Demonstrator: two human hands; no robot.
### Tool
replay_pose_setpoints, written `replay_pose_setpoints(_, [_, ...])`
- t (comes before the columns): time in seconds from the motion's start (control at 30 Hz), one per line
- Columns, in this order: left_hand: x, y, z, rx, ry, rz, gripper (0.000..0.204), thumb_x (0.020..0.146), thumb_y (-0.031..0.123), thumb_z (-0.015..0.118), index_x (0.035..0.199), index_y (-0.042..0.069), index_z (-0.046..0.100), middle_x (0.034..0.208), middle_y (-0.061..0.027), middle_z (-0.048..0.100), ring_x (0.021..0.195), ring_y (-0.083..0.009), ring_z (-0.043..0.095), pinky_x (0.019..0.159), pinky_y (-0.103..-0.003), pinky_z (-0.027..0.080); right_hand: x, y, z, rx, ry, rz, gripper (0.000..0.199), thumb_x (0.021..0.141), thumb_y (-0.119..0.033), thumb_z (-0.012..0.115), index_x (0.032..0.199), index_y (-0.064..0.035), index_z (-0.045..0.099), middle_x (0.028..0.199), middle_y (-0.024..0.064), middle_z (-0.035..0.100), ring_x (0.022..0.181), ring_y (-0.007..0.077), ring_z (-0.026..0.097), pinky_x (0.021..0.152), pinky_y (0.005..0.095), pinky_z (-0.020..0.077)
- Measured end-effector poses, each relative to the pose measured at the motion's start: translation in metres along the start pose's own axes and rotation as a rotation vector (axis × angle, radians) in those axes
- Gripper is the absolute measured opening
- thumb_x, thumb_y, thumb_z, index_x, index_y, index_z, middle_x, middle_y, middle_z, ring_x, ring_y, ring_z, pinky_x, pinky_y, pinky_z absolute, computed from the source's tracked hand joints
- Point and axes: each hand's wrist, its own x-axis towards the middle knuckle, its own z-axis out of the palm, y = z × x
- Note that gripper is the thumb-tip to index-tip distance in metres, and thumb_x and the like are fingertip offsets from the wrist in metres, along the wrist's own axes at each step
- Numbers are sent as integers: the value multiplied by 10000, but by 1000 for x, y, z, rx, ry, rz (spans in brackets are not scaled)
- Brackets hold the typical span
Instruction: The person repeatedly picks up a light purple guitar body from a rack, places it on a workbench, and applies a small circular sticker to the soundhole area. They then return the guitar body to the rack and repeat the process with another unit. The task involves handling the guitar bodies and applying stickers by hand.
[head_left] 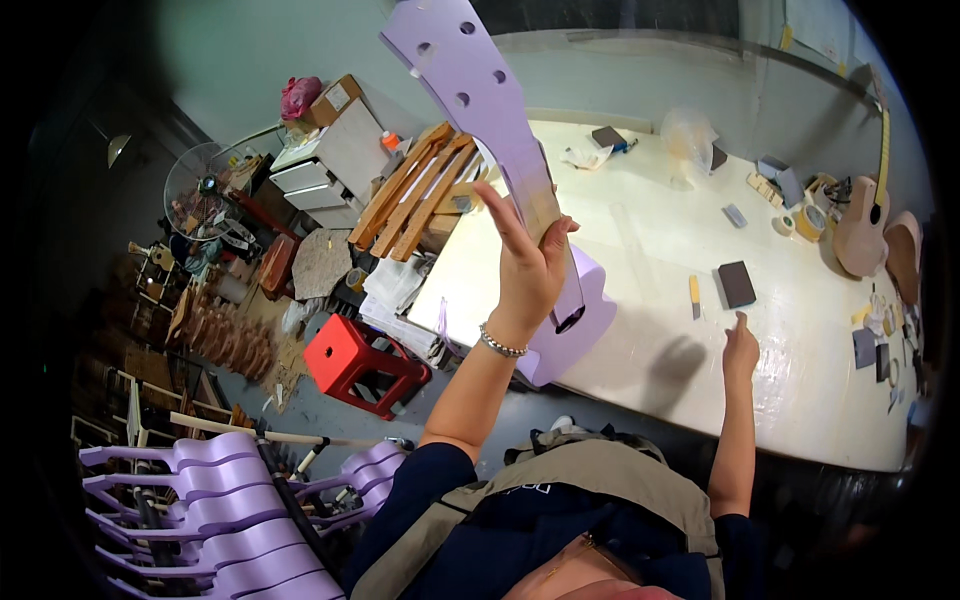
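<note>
My left hand (527, 262) is raised and grips the neck of a purple-painted small guitar (480, 85), with a bracelet on the wrist. The headstock with its tuner holes points up and away, and the body (590, 310) hangs low by the table edge. My right hand (741, 348) hovers over the white table (640, 230) with fingers loosely curled and holds nothing. It is nearest a dark sanding block (737, 283) and a small yellow strip (694, 291).
Sanding blocks, tape rolls (810, 222) and an unpainted guitar body (862, 232) lie at the table's right end. A red stool (362, 362), wooden slats (415, 195), white drawers (320, 180) and a fan (205, 190) stand to the left. Several purple guitars (215, 510) are racked lower left.
</note>
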Motion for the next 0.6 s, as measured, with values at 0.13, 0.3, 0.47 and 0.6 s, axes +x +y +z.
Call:
replay_pose_setpoints(0.13, [-7, -6, -7, -243, -157, -516, 314, 926, 194, 489, 1118, -34, 389, 807, -82, 561, 756, -173, 582, 728, -275, 466, -39, 51, 19, -102, 24, 64, 402, 773, -60, 609, 1157, -58, 491, 843, 152, 597, 808, 315, 576, 660, 388, 470])
replay_pose_setpoints(0.3, [-7, -6, 4, -326, -140, -569, 290, 930, 224, 486, 1067, -23, 418, 772, -76, 550, 726, -157, 558, 689, -272, 440, -62, 41, 6, -76, 117, 92, 422, 740, -104, 663, 1140, -73, 530, 910, 119, 544, 909, 285, 507, 751, 356, 448])
replay_pose_setpoints(0.47, [-10, 19, 28, -463, -292, -609, 231, 934, 169, 467, 1057, -19, 412, 804, -90, 543, 751, -172, 555, 707, -282, 447, -49, -26, -44, 467, 195, -45, 212, 753, -154, 683, 919, -30, 636, 868, 114, 596, 823, 258, 556, 741, 350, 444])
replay_pose_setpoints(0.6, [-17, 46, 55, -755, -598, -573, 257, 933, 202, 467, 1090, -1, 446, 829, -100, 561, 768, -191, 559, 724, -319, 455, -44, -102, -155, 957, 60, -298, 267, 824, -115, 582, 1067, -4, 593, 1031, 127, 605, 976, 233, 561, 852, 316, 426])
